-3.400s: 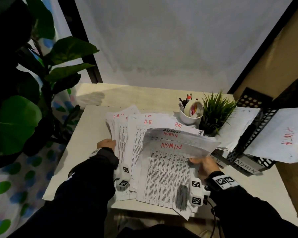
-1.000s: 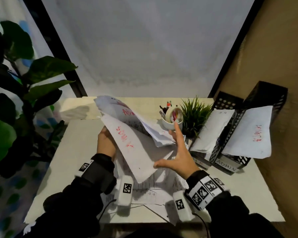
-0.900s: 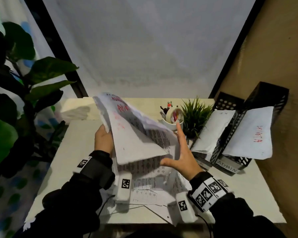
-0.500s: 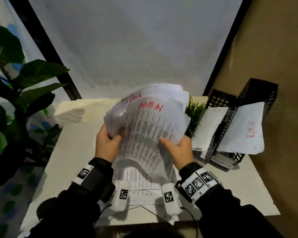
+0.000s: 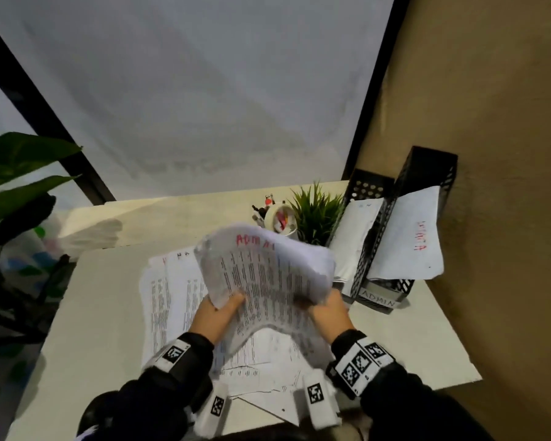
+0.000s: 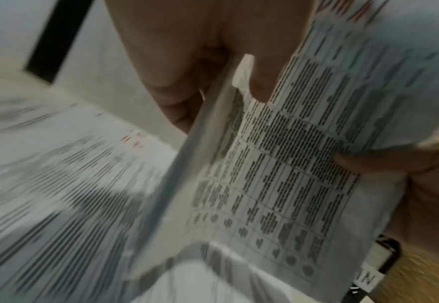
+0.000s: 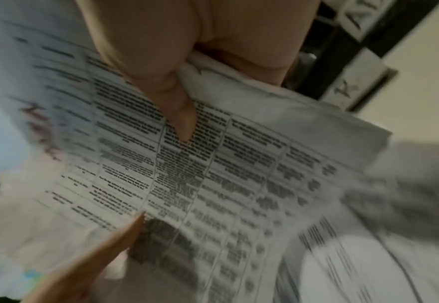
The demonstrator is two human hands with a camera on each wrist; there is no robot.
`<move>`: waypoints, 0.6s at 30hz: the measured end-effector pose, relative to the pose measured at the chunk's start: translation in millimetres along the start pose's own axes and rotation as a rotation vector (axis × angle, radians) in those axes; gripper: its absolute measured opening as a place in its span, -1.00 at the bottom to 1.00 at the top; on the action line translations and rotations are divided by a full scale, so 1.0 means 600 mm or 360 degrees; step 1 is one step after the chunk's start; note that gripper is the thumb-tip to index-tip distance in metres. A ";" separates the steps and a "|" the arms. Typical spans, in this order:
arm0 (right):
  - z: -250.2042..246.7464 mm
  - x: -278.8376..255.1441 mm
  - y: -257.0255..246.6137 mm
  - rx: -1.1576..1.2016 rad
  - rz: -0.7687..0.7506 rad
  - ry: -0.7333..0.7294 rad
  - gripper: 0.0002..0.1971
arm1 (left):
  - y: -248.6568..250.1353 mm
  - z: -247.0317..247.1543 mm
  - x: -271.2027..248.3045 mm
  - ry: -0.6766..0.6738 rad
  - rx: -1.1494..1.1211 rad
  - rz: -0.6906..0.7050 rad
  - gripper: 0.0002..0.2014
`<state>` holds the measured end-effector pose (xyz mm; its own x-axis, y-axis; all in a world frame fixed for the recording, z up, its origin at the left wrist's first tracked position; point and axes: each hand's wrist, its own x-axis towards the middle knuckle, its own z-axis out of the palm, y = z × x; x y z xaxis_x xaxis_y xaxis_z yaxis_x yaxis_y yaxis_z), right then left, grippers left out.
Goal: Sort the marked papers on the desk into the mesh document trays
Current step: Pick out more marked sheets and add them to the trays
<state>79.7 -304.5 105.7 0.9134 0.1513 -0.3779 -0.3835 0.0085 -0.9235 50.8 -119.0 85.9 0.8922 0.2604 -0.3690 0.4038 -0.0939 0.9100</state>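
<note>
Both hands hold a bundle of printed sheets marked ADMIN in red (image 5: 261, 275) above the desk, curved and tilted away from me. My left hand (image 5: 218, 313) pinches its left edge, thumb on the printed face (image 6: 262, 82). My right hand (image 5: 326, 308) grips the right edge, thumb on top (image 7: 179, 114). More printed papers (image 5: 169, 300) lie flat on the desk beneath. Two black mesh trays stand at the right: the nearer one (image 5: 379, 246), labelled ADMIN, holds a sheet marked in red (image 5: 407, 240); the left one (image 5: 361, 189) holds white sheets (image 5: 352, 240).
A white cup of pens (image 5: 279, 219) and a small green plant (image 5: 315, 211) stand behind the held bundle. Large leaves (image 5: 16, 173) hang at the left. A tan wall (image 5: 490, 154) borders the desk (image 5: 102, 297) on the right.
The left hand lifted the ADMIN sheets off the pile, then the right hand, which was open, took hold of their right edge. The bundle has since come down and shifted toward the trays.
</note>
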 end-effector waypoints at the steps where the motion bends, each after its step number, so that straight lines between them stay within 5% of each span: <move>1: -0.022 0.005 -0.011 -0.0062 -0.0082 0.0017 -0.85 | 0.020 0.003 -0.001 -0.0090 0.0147 0.0057 -0.91; 4: -0.099 0.022 -0.040 -0.0254 -0.0400 0.0299 -0.87 | 0.079 0.015 0.002 -0.0214 0.0347 0.0273 -0.73; 7: -0.186 0.039 -0.062 -0.0617 -0.0757 0.1114 -0.55 | 0.141 0.045 -0.005 -0.0208 0.0456 0.0565 -0.70; 9: -0.233 0.047 -0.069 -0.0749 -0.0677 0.1484 -0.31 | 0.175 0.075 -0.012 -0.0178 0.0567 0.0752 -0.66; 13: -0.279 0.079 -0.054 -0.0783 0.0077 0.1297 -0.02 | 0.217 0.154 -0.012 -0.0140 0.0795 0.1136 -0.74; 18: -0.292 0.096 -0.052 -0.1028 0.0195 0.1120 -0.61 | 0.228 0.229 0.007 -0.0279 0.0894 0.1171 -0.54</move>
<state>168.0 -469.2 101.0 0.8253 -0.5145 -0.2327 -0.5245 -0.5458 -0.6535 137.7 -262.8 182.5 0.9612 -0.1925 0.1975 -0.2755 -0.6389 0.7183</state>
